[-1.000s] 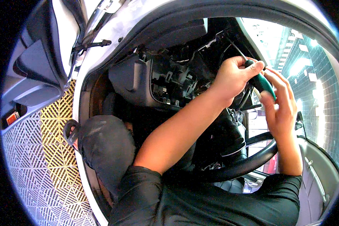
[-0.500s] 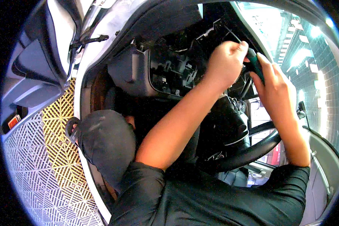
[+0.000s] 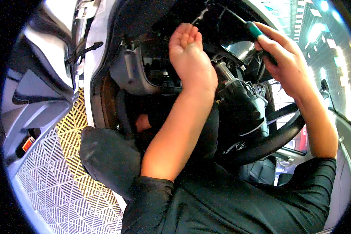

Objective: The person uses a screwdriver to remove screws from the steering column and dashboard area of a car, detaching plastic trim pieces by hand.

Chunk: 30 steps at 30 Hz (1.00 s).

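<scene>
Inside a car, my right hand (image 3: 282,58) grips a screwdriver (image 3: 255,29) by its green and black handle. Its long thin metal shaft points up and to the left, into the dark dashboard opening. My left hand (image 3: 189,52) is in front of the opened dashboard (image 3: 160,74), palm side up, with its fingers curled in. Whether anything is inside those fingers is hidden. A thin shiny strip (image 3: 201,15) lies just beyond its fingertips. Darkness at the top hides where the shaft's tip rests.
The steering wheel (image 3: 261,150) and the bared steering column (image 3: 238,101) are below my right hand. On the left an open car door (image 3: 39,93) stands over yellow and white floor grating (image 3: 62,187). A rounded dark cloth-covered shape (image 3: 109,156) sits beside my left upper arm.
My left hand has come away from the screwdriver's shaft and moved left, turning palm up. My right hand still holds the handle, now slightly higher in view. The whole view has shifted a little.
</scene>
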Motion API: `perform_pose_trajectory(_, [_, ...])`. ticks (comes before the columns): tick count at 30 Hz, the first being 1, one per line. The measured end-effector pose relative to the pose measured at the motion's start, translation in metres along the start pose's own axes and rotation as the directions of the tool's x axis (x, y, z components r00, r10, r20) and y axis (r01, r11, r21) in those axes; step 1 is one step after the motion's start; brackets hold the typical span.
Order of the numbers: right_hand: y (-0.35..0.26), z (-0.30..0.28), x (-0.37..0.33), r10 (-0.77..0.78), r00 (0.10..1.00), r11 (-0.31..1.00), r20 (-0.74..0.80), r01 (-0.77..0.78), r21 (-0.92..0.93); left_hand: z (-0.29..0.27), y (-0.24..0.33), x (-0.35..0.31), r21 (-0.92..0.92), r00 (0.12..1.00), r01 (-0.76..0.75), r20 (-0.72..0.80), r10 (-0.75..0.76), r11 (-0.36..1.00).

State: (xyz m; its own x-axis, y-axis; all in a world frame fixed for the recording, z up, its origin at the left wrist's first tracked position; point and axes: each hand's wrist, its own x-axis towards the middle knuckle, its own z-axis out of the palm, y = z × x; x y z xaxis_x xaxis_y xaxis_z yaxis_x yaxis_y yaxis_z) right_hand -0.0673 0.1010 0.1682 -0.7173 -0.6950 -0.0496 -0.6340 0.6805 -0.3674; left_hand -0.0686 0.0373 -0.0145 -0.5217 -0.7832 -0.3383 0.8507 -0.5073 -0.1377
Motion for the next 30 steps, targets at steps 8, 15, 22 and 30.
perform_pose_trajectory(8, [0.006, -0.02, -0.011, -0.128, 0.986, 0.955, 0.105, 0.151, -0.255, -0.008, 0.014, 0.009, 0.039, 0.996, -0.058, 0.069, 0.056, 0.998])
perform_pose_trajectory(15, [0.0, -0.036, -0.031, -0.167, 0.976, 0.945, 0.139, 0.199, -0.261, -0.002, 0.027, 0.001, 0.183, 0.967, -0.059, 0.253, 0.012, 0.981])
perform_pose_trajectory(22, [-0.006, -0.037, -0.042, -0.239, 0.947, 0.897, 0.214, 0.3, -0.325, 0.0, 0.025, 0.004, 0.332, 0.926, 0.044, 0.341, -0.163, 0.942])
perform_pose_trajectory(30, [-0.014, -0.04, -0.041, -0.178, 0.943, 0.909, 0.28, 0.267, -0.32, -0.004, 0.026, 0.023, 0.238, 0.942, 0.175, 0.242, -0.232, 0.956])
